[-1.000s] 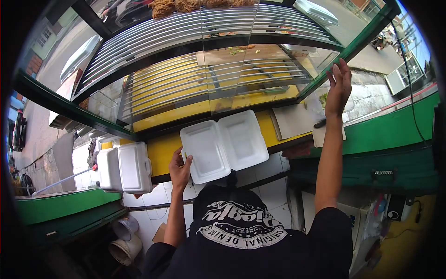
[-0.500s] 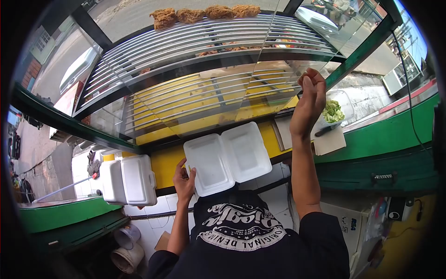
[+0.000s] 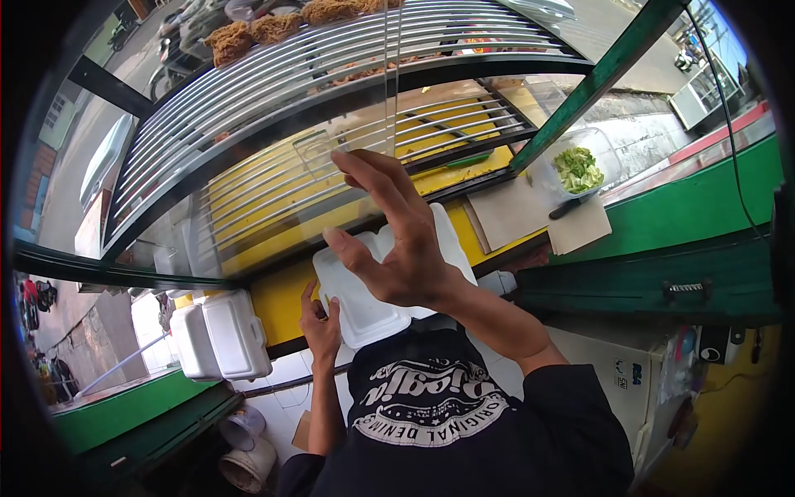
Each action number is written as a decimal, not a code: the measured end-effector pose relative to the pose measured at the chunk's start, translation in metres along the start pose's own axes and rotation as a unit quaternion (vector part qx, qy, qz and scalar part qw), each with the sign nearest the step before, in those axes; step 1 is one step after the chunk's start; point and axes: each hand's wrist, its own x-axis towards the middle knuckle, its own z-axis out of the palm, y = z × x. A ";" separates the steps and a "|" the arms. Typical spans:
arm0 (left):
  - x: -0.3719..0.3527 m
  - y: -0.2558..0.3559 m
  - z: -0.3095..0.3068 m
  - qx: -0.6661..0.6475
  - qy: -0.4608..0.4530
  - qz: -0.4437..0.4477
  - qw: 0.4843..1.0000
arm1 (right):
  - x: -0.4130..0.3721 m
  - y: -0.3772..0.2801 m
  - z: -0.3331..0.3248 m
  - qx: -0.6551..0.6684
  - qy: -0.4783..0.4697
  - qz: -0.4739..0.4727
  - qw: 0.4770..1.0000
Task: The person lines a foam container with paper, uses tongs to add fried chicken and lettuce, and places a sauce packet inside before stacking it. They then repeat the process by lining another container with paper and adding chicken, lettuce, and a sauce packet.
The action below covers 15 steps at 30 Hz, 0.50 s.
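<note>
An open white foam takeout box (image 3: 344, 286) lies on the yellow counter, its lid half to the right. At its left edge is my left hand (image 3: 321, 327), thumb and forefinger apart, with the thumb tip over the rim. My right hand (image 3: 393, 232) is raised above the box and hides part of it. Its fingers are spread and curved, holding nothing, close in front of the display case's glass pane (image 3: 315, 161). Behind the glass, several pieces of fried chicken (image 3: 277, 27) sit on the upper metal rack (image 3: 273, 79).
More foam boxes (image 3: 236, 331) stand at the left. To the right, a clear container holds chopped lettuce (image 3: 578, 170), near brown paper sheets (image 3: 513, 217) and a dark-handled knife (image 3: 570, 207). A green frame post (image 3: 600, 79) rises on the right side of the case.
My right hand has swung left and down from the right post, opening its fingers. The glass pane's edge has shifted left, uncovering the case's right side. My left hand stays by the box.
</note>
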 end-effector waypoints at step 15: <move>0.002 0.121 0.072 0.005 0.073 0.118 0.990 | -0.152 0.129 -0.173 -0.369 -0.141 0.221 0.892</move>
